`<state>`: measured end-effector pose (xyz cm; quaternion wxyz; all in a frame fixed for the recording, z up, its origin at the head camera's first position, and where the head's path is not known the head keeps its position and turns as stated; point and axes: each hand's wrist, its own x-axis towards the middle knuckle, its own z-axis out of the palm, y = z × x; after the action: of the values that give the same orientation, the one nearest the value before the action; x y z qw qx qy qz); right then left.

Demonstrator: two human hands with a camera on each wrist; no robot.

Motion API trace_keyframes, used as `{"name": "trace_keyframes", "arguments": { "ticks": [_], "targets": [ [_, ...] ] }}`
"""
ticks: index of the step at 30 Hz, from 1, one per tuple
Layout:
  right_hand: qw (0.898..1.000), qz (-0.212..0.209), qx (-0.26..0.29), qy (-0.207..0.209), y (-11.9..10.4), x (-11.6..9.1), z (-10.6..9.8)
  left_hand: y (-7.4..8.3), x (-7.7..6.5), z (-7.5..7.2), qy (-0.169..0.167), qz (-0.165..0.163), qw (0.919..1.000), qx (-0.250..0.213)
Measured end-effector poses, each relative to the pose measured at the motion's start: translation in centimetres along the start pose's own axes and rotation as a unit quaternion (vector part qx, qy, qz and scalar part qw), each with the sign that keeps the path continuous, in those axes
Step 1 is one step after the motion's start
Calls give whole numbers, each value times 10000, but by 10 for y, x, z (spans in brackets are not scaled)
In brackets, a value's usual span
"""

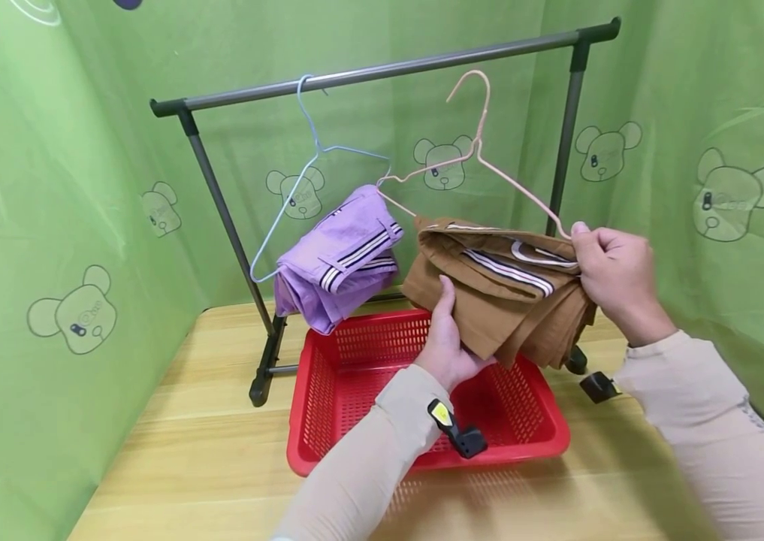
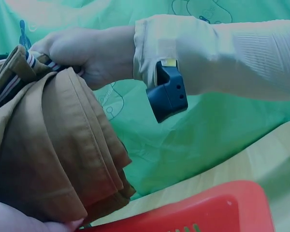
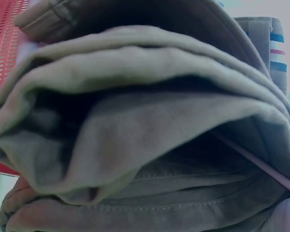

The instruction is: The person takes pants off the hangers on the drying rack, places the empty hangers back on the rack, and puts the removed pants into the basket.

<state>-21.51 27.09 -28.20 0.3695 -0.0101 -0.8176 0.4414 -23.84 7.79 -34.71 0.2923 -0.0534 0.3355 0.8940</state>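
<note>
Brown trousers [image 1: 469, 315] with a striped waistband hang folded over the lower bar of a pink hanger [image 1: 513, 180]. My right hand [image 1: 614, 274] pinches the waistband at the hanger's right corner, thumb on top. Low on the folded cloth, my left hand [image 1: 449, 346] holds it from beneath, its thumb up along the front and its fingers partly hidden. The pink hook stands in front of the rack, just under the rail. In the right wrist view, the brown folds [image 3: 135, 125] fill most of the picture, and the hanger bar [image 3: 256, 162] runs inside them.
A dark metal rack [image 1: 382, 73] spans the back. Purple trousers [image 1: 337, 255] hang from it on a blue hanger [image 1: 287, 203], close to the pink hanger's left end. Below my hands sits a red perforated basket [image 1: 314, 421] on the wooden table [image 1: 206, 451]. Green curtain [image 1: 70, 210] surrounds everything.
</note>
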Motion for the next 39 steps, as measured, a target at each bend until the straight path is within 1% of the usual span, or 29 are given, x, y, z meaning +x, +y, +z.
{"name": "trace_keyframes", "arguments": {
  "ticks": [3,6,11,14,18,19,22,28,30,31,34,36,38,39],
  "targets": [
    [10000,-38,-2,12,-1,-1,1,1,-2,4,32,24,10000,84],
    [10000,-71,-17,22,-3,-2,2,1,-5,10,141,153,9996,179],
    [10000,-66,-20,34,-4,-3,2,0,-10,22,568,539,9966,246],
    [10000,-43,-2,51,-4,-3,2,-1,-13,27,897,791,9924,282],
    [10000,-68,-16,56,-5,-3,3,-1,-15,31,1288,1014,9861,282],
    [9999,-81,-24,54,-5,-4,3,-1,-16,32,1349,1045,9850,254],
    [9999,-129,-37,63,-5,-4,3,-2,-16,35,1392,1115,9839,150],
    [9999,-115,-73,42,-6,-4,3,-4,-14,39,1399,1245,9823,0],
    [9999,-113,-82,40,-6,-5,3,-4,-13,39,1325,1237,9834,-44],
    [9999,-114,-76,41,-6,-5,2,-3,-13,38,1253,1180,9851,-54],
    [9998,-142,-73,69,-7,-5,2,-2,-11,36,952,850,9918,-7],
    [9998,-163,-86,83,-7,-5,1,0,-10,35,668,534,9963,26],
    [9997,-183,-110,99,-7,-5,0,2,-8,34,407,226,9989,59],
    [9997,-186,-112,97,-7,-5,0,3,-8,34,328,109,9994,65]
  ]
}}
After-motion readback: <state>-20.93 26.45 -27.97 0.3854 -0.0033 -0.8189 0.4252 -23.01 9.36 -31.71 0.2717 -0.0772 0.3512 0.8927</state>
